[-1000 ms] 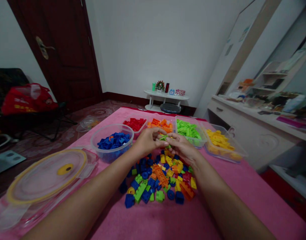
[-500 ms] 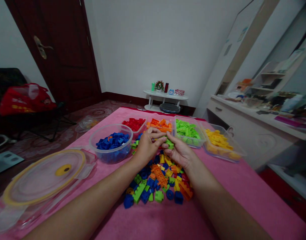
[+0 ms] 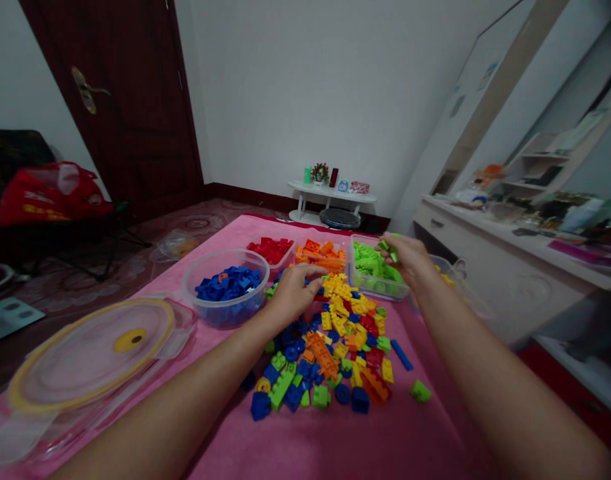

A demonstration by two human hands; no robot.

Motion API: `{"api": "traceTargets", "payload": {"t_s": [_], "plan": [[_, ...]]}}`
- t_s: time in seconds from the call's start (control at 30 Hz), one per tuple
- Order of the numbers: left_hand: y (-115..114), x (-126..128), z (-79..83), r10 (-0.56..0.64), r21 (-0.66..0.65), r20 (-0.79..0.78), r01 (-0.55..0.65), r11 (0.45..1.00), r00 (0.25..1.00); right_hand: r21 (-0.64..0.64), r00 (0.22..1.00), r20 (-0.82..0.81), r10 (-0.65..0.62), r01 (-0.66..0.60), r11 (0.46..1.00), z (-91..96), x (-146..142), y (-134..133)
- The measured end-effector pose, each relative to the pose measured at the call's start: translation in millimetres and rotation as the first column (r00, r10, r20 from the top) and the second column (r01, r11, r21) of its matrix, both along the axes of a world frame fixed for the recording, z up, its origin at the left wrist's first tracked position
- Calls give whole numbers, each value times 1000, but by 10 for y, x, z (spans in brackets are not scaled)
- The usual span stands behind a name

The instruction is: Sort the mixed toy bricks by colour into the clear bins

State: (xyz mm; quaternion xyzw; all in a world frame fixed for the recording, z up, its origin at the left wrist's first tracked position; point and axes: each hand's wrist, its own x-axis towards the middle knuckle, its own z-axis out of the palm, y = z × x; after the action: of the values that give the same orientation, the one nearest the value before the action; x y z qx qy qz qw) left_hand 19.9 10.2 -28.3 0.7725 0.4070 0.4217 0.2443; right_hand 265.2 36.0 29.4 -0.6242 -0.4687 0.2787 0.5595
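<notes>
My right hand [image 3: 411,259] is raised at the right edge of the tub of green blocks [image 3: 372,261], its fingers closed on a few small green building blocks [image 3: 388,251]. Low over the far left part of a mixed pile of building blocks [image 3: 330,347] is my left hand [image 3: 298,291]. Its thumb and forefinger are apart, and I see nothing held between them. Yellow blocks [image 3: 338,287] lie just right of its fingertips. The pile also has blue, orange, red and green pieces.
Behind the pile stand tubs of red blocks [image 3: 271,251] and orange blocks [image 3: 319,255]. A round tub of blue blocks [image 3: 228,287] is at left, beside a clear lid [image 3: 90,353]. My right forearm partly hides a tub of yellow blocks [image 3: 445,275]. A green block [image 3: 420,391] lies apart.
My hands were together over the pile at a green block. The right has moved right and up to the green tub with green blocks; the left stays over the pile, its fingers now apart.
</notes>
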Motion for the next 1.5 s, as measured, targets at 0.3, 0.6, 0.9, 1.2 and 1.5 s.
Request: {"api": "traceTargets", "payload": {"t_s": [0.3, 0.6, 0.9, 1.2, 1.5], "plan": [[6, 29, -216, -55, 79, -245, 77, 994, 968, -12, 701, 700, 133, -174, 985, -399, -235, -128], [13, 45, -426, -120, 83, -401, 166, 983, 908, -222, 478, 782, 400, -386, 895, -827, -579, -268], [10, 43, -386, -134, 96, -419, 191, 977, 898, -417, 469, 683, 560, -379, 826, -587, -295, -392], [-56, 75, -316, -39, 176, -432, 127, 976, 901, -349, 325, 868, 375, -139, 927, -604, -571, -521], [-111, 57, -190, 66, 106, -123, -53, 993, 990, -170, 871, 209, 444, -415, 894, -505, -554, -455]]}}
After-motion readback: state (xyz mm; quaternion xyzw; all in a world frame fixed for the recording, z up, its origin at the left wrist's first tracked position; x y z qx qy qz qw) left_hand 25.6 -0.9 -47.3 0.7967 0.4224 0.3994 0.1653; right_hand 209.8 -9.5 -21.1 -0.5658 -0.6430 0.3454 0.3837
